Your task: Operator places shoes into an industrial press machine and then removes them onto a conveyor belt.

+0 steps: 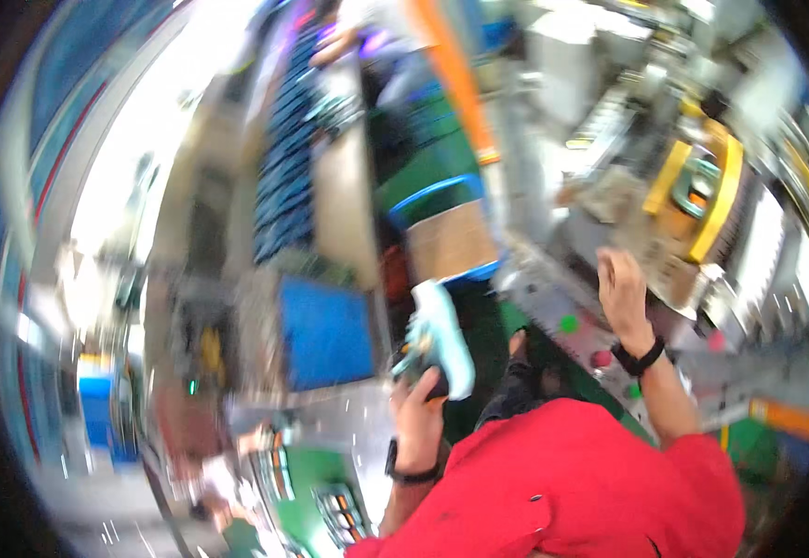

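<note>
My left hand (pixel 417 418) is closed around the lower end of a long, pale mint-green part (pixel 446 339) with black and teal pieces at its side. The part is held upright in front of my red shirt; blur hides its exact kind. Off to the right, my right hand (pixel 622 293) is raised with its fingers stretched out and nothing visible in them. It is nearest to the front edge of a machine bearing a yellow-edged fixture (pixel 722 200). A small teal and orange piece (pixel 697 186) sits inside that fixture.
A blue-rimmed bin (pixel 493 270) with a brown cardboard surface stands ahead. Left of it are a blue panel (pixel 327 333) and a dark blue ribbed conveyor (pixel 285 177). Another person's hand (pixel 334 46) shows at the top. Black trays (pixel 339 511) lie on green at lower left.
</note>
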A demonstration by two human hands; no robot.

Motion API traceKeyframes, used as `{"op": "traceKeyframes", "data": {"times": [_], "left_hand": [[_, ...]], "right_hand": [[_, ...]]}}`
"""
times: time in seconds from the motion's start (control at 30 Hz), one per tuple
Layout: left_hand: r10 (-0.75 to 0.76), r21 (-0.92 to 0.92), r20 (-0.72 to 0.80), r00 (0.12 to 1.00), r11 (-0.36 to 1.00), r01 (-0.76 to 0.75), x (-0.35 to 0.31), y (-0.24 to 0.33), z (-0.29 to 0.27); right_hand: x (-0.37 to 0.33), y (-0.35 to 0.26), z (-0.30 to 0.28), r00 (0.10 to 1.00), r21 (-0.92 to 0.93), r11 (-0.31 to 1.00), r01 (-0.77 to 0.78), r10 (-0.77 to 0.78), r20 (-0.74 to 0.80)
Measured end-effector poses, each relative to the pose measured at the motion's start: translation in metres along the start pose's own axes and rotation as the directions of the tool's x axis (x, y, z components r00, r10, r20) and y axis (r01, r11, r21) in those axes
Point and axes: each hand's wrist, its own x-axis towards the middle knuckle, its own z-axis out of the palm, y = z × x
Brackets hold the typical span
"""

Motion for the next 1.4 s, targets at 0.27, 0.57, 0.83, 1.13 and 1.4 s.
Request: {"op": "traceKeyframes", "data": {"times": [0.27, 0.57, 0.83, 1.13, 1.4], "left_hand": [[-0.489, -0.783, -0.147, 0.860, 0.589, 0.201, -0.071, -0.056, -0.034], [-0.641, -0.781, -0.602, 0.476, 0.595, -0.188, -0.137, -0.213, -0.140], [-0.720, -0.725, -0.689, 0.086, 0.684, -0.083, -0.163, -0.385, -0.291], [-0.421, -0.446, -0.895, -0.146, 0.832, 0.331, -0.154, -0.503, -0.400], [-0.417, -0.503, -0.864, -0.282, 0.683, 0.530, -0.129, -0.517, -0.398]], "right_hand": [[-0.067, 0.070, 0.148, 0.914, -0.105, 0.983, 0.153, -0.100, 0.393], [-0.001, 0.003, 0.152, 0.924, -0.002, 0.964, 0.265, -0.253, 0.285], [0.114, -0.361, 0.197, 0.708, 0.635, 0.640, 0.433, -0.677, 0.200], [-0.015, -0.687, 0.179, 0.043, 0.639, 0.688, 0.344, -0.691, 0.721], [-0.261, -0.652, 0.431, -0.057, 0.608, 0.568, 0.555, -0.703, 0.709]]}}
